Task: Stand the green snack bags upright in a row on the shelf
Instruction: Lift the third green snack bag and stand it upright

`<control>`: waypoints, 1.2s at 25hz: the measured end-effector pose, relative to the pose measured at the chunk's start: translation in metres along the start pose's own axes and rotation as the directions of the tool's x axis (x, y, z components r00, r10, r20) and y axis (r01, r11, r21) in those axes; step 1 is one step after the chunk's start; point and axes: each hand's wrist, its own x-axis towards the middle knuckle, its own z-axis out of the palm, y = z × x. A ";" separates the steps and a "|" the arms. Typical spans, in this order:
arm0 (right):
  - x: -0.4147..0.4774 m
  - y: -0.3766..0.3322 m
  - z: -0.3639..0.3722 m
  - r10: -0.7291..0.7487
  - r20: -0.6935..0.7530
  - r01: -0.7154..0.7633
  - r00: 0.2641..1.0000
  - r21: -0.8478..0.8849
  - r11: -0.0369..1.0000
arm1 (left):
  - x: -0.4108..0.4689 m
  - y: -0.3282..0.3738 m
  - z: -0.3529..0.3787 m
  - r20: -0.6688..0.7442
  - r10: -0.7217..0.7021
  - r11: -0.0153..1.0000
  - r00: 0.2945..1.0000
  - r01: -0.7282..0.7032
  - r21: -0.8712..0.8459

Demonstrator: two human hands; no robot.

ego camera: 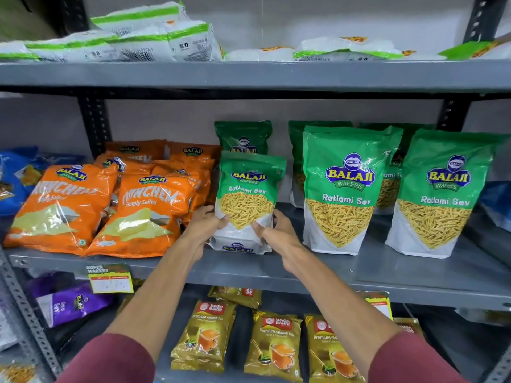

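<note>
A green and white Ratlami Sev bag (249, 189) stands near the front of the middle grey shelf (345, 275). My left hand (206, 223) grips its lower left side and my right hand (276, 230) grips its lower right side. To the right stand two more green bags, one (343, 189) beside the held bag and one (442, 194) further right. Behind them more green bags stand upright, one (243, 136) right behind the held bag and others (298, 161) partly hidden.
Orange Crunchem bags (138, 205) lean in a pile left of the held bag, touching my left hand's side. Blue bags (16, 175) lie at the far left. White and green bags (154, 37) lie flat on the upper shelf. Tea packs (273, 344) stand on the lower shelf.
</note>
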 end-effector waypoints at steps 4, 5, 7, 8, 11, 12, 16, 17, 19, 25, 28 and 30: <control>0.005 -0.001 0.000 -0.138 -0.057 0.132 0.989 -0.092 0.987 | 0.007 0.000 0.004 0.005 0.120 0.990 0.993 -0.120 0.071; 0.007 -0.001 0.000 -0.148 -0.061 0.143 0.987 -0.085 0.986 | 0.005 0.001 0.007 -0.001 0.150 0.984 0.989 -0.149 0.099; 0.009 0.000 0.000 -0.164 -0.071 0.159 0.984 -0.081 0.984 | 0.005 0.000 0.009 -0.003 0.203 0.970 0.979 -0.201 0.138; 0.009 0.001 0.001 -0.171 -0.077 0.164 0.982 -0.086 0.983 | 0.006 0.000 0.010 0.000 0.215 0.966 0.977 -0.212 0.147; 0.010 0.006 0.004 -0.197 -0.051 0.191 0.979 -0.111 0.975 | 0.013 -0.007 0.005 0.010 0.228 0.954 0.974 -0.225 0.200; 0.011 0.007 0.005 -0.200 -0.039 0.194 0.979 -0.125 0.973 | 0.016 -0.007 0.002 0.024 0.214 0.954 0.977 -0.214 0.210; 0.012 0.002 0.008 -0.160 -0.002 0.158 0.987 -0.100 0.982 | 0.017 -0.005 -0.005 0.130 0.182 0.961 0.975 -0.204 0.185; 0.010 -0.001 0.009 -0.136 0.021 0.137 0.991 -0.091 0.986 | 0.016 -0.005 -0.006 0.132 0.180 0.964 0.975 -0.202 0.171; 0.006 -0.004 0.010 -0.114 0.050 0.119 0.992 -0.108 0.987 | 0.011 -0.006 -0.004 0.111 0.181 0.968 0.977 -0.197 0.157; -0.014 -0.009 0.004 -0.109 0.097 0.124 0.989 -0.165 0.979 | -0.005 -0.009 -0.008 0.108 0.181 0.966 0.978 -0.197 0.170; -0.022 -0.007 0.004 -0.124 0.104 0.140 0.987 -0.164 0.976 | -0.014 -0.015 -0.011 0.106 0.207 0.959 0.973 -0.223 0.175; -0.026 -0.004 0.003 -0.130 0.110 0.146 0.985 -0.149 0.978 | -0.018 -0.018 -0.013 0.100 0.223 0.952 0.970 -0.238 0.193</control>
